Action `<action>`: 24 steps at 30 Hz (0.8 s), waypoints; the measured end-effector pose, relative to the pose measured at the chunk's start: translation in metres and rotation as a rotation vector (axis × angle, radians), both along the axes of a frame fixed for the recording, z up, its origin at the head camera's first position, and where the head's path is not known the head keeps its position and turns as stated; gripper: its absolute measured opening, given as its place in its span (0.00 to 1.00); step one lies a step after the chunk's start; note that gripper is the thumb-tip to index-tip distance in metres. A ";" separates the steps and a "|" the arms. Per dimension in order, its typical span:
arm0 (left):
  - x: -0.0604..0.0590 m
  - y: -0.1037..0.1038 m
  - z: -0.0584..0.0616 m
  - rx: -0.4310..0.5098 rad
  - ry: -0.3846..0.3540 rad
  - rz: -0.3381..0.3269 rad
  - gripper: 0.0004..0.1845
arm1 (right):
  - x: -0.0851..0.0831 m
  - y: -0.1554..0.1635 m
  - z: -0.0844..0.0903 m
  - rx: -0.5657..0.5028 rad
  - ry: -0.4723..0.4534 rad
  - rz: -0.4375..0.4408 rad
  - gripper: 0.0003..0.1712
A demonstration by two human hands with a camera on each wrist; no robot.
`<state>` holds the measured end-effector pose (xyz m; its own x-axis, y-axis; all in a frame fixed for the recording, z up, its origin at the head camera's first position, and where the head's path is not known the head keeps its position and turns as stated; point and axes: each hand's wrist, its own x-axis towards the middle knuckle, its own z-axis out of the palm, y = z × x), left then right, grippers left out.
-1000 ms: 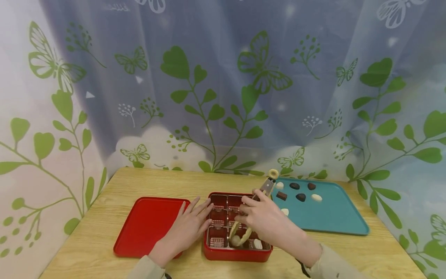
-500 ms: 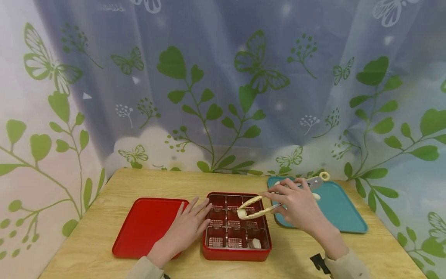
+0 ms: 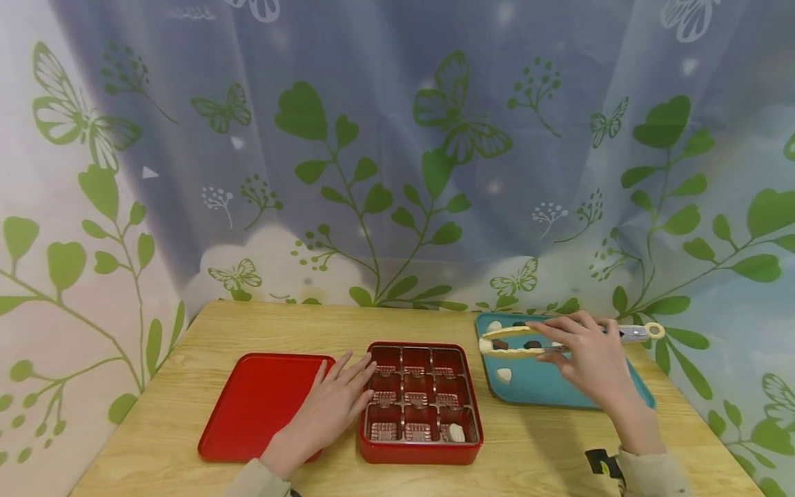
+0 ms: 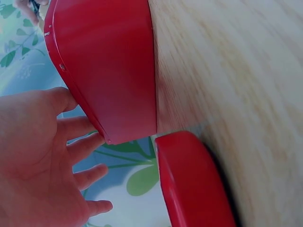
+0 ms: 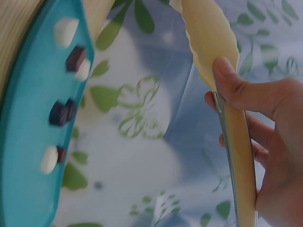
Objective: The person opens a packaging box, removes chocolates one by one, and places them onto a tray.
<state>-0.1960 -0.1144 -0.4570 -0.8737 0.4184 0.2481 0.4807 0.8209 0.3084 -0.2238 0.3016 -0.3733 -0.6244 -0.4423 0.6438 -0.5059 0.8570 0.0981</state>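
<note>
Fingers of the left hand [image 3: 329,407] are lying straight, touching the red box [image 3: 421,455] beside the red lid [image 3: 257,404]. Right hand [image 3: 590,359] is gripping yellow tongs [image 3: 515,343] over the teal tray [image 3: 559,390], pinching a white chocolate [image 3: 484,344].

Left hand [image 4: 38,156], fingers spread and straight, against the red box [image 4: 111,71]; red lid [image 4: 194,182] just beside, on wooden table [image 4: 236,71].

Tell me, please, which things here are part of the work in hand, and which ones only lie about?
In use:
- yellow tongs, gripped by the right hand
- teal tray with chocolates
- red compartment box, steadied by the left hand
- white chocolate in the box

Lying about:
- red lid
- wooden table
</note>
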 end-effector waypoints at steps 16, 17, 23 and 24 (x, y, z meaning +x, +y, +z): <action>0.001 0.001 0.001 -0.008 0.008 0.006 0.26 | -0.004 0.063 -0.023 0.025 -0.276 -0.271 0.31; 0.000 0.001 0.001 -0.009 0.010 0.006 0.26 | -0.003 0.066 -0.024 0.031 -0.297 -0.283 0.31; 0.000 0.001 0.000 -0.010 0.022 0.002 0.26 | -0.003 0.079 -0.030 0.085 -0.389 -0.333 0.31; 0.000 0.001 0.000 -0.009 0.024 0.002 0.26 | -0.003 0.081 -0.030 0.092 -0.398 -0.339 0.31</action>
